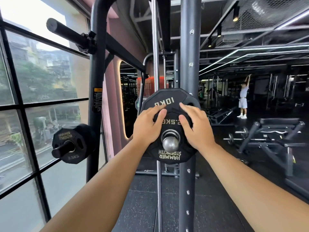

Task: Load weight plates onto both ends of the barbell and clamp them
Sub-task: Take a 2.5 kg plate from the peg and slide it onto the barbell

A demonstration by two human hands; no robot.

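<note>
Both hands are flat on the small plate, fingers spread, not really gripping anything, just pressing on its face. The left hand [147, 125] covers the plate's left side with the index finger angled up toward the top edge, and the right hand [194, 127] mirrors it on the right, its index finger reaching past the small plate onto the bigger one behind.

The 2.5KG plate [170, 139] sits on the barbell sleeve [170, 144], whose rounded silver end pokes out through the centre hole right between the two wrists. The plate is upside down from this view (the "HAMMER STRENGTH" lettering reads inverted along the bottom, the weight marking is partly under the fingers). Directly behind it, on the same sleeve, is the 10KG plate [164, 99], wider, its upper half showing above the fingertips. I can't tell whether the two plates are touching or if there's a gap.

Just behind and to the right of the plates runs the dark upright post [189, 64] of the rack, with a chrome guide rod [155, 64] beside it on the left. Off to the left, near the window [33, 72], another 2.5KG plate [73, 144] hangs on a storage peg [62, 149] on the rack's curved side frame.

Further out on the right there's a bench [280, 129] with small dumbbells near it, and a person in light clothes [243, 96] stretching arms overhead, well apart from everything here.
</note>
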